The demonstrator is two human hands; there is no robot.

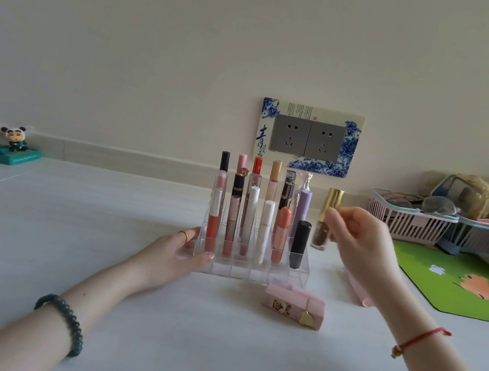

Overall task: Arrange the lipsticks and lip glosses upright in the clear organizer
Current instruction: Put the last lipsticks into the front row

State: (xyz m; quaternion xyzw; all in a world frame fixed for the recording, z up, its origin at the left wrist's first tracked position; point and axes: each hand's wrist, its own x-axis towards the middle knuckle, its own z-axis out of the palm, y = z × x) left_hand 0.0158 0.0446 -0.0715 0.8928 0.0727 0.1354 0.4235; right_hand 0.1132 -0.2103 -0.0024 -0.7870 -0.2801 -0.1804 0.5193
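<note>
The fingers of the left hand lie straight against the left wall of the clear organizer, thumb at its front corner, bracing it rather than gripping. The fingers of the right hand, curled and slightly blurred, look to pinch the gold-capped gloss where the cap meets the glass.

On the pale surface, the organizer sits toward the back edge. Its rear rows are full of upright tubes and its front row of cells is bare. A pink lipstick case lies on its side just before the organizer's right front corner. The gloss stands upright just beside the right wall; whether its base touches the surface I cannot tell.

I'd carry it over a bare front cell and lower it straight, glass end down. The left hand should brace the organizer so the neighbouring tubes don't rock.
</note>
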